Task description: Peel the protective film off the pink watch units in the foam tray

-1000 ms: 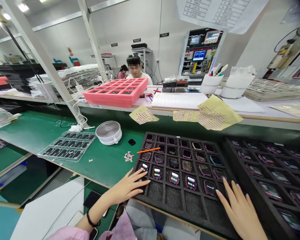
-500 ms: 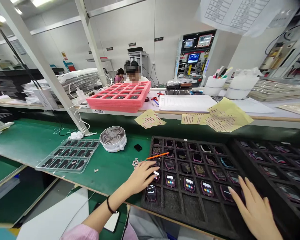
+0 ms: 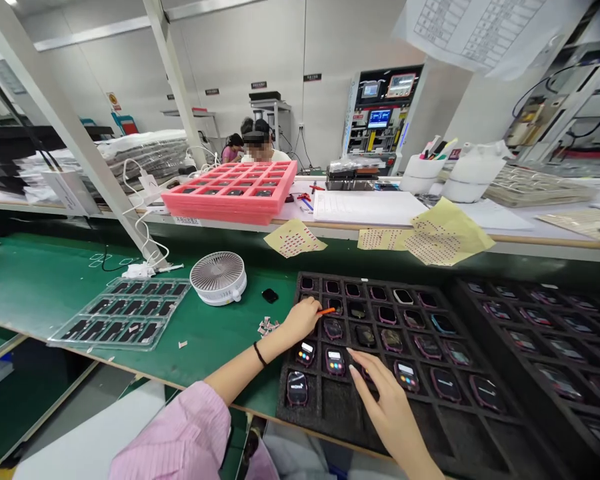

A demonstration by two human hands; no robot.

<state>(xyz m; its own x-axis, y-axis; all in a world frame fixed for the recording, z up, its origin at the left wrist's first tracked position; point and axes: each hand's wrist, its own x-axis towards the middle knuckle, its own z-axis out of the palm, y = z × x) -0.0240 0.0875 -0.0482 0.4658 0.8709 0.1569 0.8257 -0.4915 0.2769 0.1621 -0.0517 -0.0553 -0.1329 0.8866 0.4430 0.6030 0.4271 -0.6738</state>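
Note:
A black foam tray (image 3: 340, 393) holds several smartwatches in square compartments, some with lit screens showing coloured dots. Over its left side, my left hand (image 3: 304, 319) has its fingers curled around a thin orange stick (image 3: 327, 311); one end sticks out to the right. My right hand (image 3: 387, 397) is open, fingers stretched out above the front rows and partly covering a lit watch. A lit watch (image 3: 335, 361) lies just left of its fingertips. Another watch (image 3: 297, 388), showing white text, sits in the front left compartment.
A second black tray of watches (image 3: 563, 347) stands at right. Left on the green bench are a white fan (image 3: 219, 279), a clear tray of black parts (image 3: 125, 310), a small black piece (image 3: 270, 295) and small scraps (image 3: 267, 327). A pink foam tray (image 3: 230, 193) overhangs the shelf.
My left hand has moved up and closed on the orange stick. My right hand has moved left from the tray's right side to its middle. The view has shifted slightly.

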